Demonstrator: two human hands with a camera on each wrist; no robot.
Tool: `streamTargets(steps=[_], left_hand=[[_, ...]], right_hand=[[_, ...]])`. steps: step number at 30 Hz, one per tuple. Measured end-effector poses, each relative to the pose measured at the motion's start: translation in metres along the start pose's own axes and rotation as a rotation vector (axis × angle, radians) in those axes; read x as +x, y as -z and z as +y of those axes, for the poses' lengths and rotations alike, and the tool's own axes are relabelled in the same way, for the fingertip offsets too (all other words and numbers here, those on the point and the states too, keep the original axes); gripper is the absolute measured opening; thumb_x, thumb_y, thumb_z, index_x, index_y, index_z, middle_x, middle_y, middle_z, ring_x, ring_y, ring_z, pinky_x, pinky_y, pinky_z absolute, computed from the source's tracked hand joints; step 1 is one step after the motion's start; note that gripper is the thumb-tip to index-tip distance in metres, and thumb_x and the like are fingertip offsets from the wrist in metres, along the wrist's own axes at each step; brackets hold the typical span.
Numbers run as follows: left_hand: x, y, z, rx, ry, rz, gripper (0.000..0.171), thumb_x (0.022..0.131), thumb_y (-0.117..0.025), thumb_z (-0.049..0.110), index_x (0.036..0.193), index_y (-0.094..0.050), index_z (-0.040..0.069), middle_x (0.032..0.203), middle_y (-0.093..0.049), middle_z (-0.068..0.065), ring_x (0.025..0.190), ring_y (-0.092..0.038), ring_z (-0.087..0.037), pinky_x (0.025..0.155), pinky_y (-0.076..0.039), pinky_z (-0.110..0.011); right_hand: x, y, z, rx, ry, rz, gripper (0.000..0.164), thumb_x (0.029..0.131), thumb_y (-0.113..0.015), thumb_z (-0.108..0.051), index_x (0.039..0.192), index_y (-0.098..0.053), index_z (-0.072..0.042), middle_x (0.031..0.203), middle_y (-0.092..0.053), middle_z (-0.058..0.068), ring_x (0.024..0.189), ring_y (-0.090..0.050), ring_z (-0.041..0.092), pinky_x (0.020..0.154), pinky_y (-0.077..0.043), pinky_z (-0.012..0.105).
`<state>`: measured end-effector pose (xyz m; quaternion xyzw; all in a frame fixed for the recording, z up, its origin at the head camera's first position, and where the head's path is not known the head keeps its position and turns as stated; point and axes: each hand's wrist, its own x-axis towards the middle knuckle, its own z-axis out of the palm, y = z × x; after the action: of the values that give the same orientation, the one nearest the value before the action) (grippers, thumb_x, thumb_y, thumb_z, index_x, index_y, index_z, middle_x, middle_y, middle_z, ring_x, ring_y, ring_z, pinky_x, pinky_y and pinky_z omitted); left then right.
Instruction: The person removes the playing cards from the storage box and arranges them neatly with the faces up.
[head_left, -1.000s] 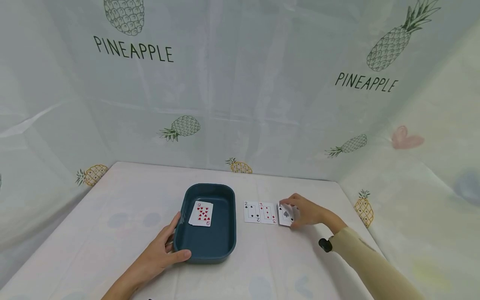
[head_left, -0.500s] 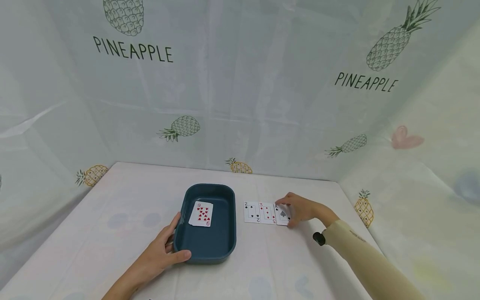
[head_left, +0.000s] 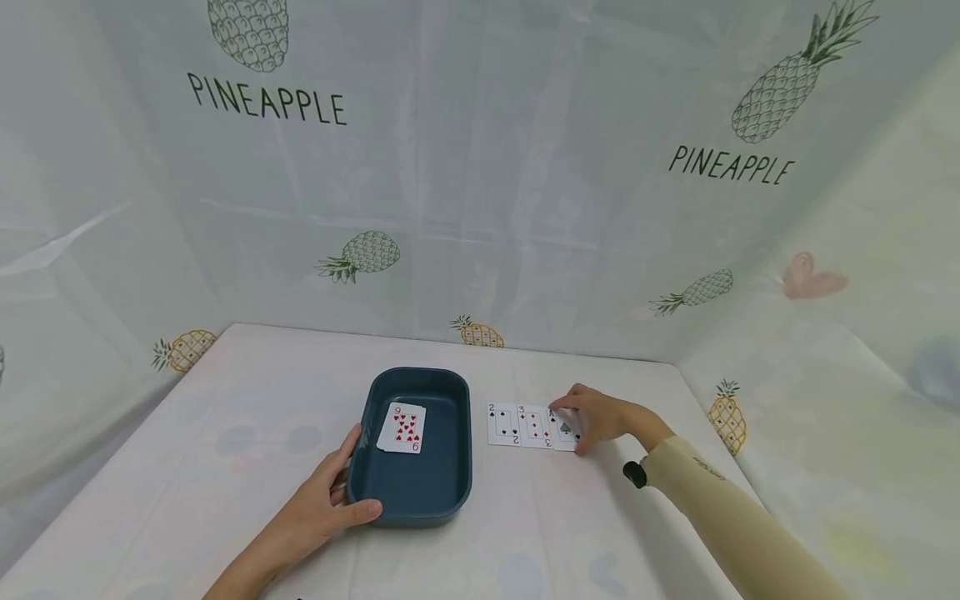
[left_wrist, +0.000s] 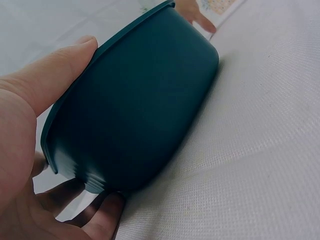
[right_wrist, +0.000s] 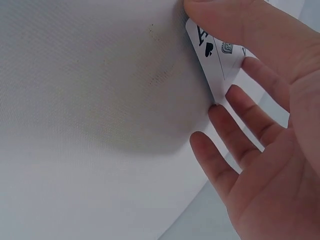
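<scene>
In the head view, my left hand (head_left: 315, 504) grips the near left corner of a dark blue-green rectangular tray (head_left: 435, 479). Its thumb lies on the rim and its fingers bend round the outer wall, as the left wrist view shows. A nine of hearts (head_left: 407, 427) tops a small stack of cards inside the tray. Right of it, a two of spades (head_left: 502, 425) and a three of diamonds (head_left: 534, 427) lie face up side by side. My right hand (head_left: 606, 417) holds an ace of spades (right_wrist: 214, 62) by its edges, at the three's right side; the hand partly covers it.
A white patterned cloth covers the table (head_left: 540, 508). Behind and to the sides hangs a curtain (head_left: 510, 183) printed with pineapples. A small black device (head_left: 634, 474) sits at my right wrist, by the sleeve (head_left: 720, 508).
My right hand has moved left with the ace of spades, bringing it from a small gap up against the three of diamonds. The left hand and the tray have stayed put.
</scene>
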<state>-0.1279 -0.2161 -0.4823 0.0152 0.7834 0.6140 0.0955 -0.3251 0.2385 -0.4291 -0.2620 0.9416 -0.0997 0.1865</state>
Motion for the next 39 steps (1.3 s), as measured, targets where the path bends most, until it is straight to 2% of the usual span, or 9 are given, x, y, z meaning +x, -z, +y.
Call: streamTargets(steps=[5, 13, 21, 39], left_hand=[[-0.0006, -0.0006, 0.0005, 0.024, 0.015, 0.012, 0.111, 0.091, -0.086, 0.033, 0.172, -0.01, 0.034, 0.17, -0.017, -0.025, 0.144, -0.05, -0.042, 0.108, -0.056, -0.045], [0.0003, 0.0007, -0.0003, 0.003, 0.004, 0.003, 0.111, 0.091, -0.085, 0.03, 0.172, -0.01, 0.036, 0.17, -0.016, -0.024, 0.144, -0.05, -0.041, 0.104, -0.056, -0.035], [0.0005, 0.0008, -0.0007, 0.019, 0.001, 0.009, 0.11, 0.091, -0.085, 0.032, 0.172, -0.01, 0.034, 0.171, -0.017, -0.023, 0.145, -0.048, -0.039, 0.107, -0.055, -0.036], [0.0002, 0.0006, -0.0012, 0.027, -0.008, 0.01, 0.111, 0.091, -0.085, 0.032, 0.172, -0.01, 0.033, 0.17, -0.017, -0.023, 0.147, -0.045, -0.04, 0.111, -0.053, -0.039]], right_hand=[[0.0015, -0.0004, -0.0011, -0.009, -0.018, -0.001, 0.079, 0.075, -0.094, -0.016, 0.147, -0.064, -0.024, 0.134, -0.052, 0.004, 0.121, -0.051, 0.027, 0.099, -0.052, 0.053], [0.0018, -0.0012, -0.0007, 0.009, -0.054, 0.012, 0.08, 0.074, -0.095, -0.015, 0.147, -0.064, -0.027, 0.135, -0.052, 0.003, 0.123, -0.05, 0.026, 0.099, -0.052, 0.054], [0.0023, -0.0023, -0.0007, 0.004, -0.059, 0.015, 0.08, 0.074, -0.095, -0.016, 0.147, -0.064, -0.027, 0.135, -0.052, 0.003, 0.125, -0.05, 0.027, 0.101, -0.052, 0.055], [-0.0012, -0.0006, -0.0005, 0.0, -0.011, 0.002, 0.083, 0.075, -0.094, -0.019, 0.151, -0.06, -0.023, 0.137, -0.052, 0.004, 0.126, -0.051, 0.028, 0.101, -0.05, 0.056]])
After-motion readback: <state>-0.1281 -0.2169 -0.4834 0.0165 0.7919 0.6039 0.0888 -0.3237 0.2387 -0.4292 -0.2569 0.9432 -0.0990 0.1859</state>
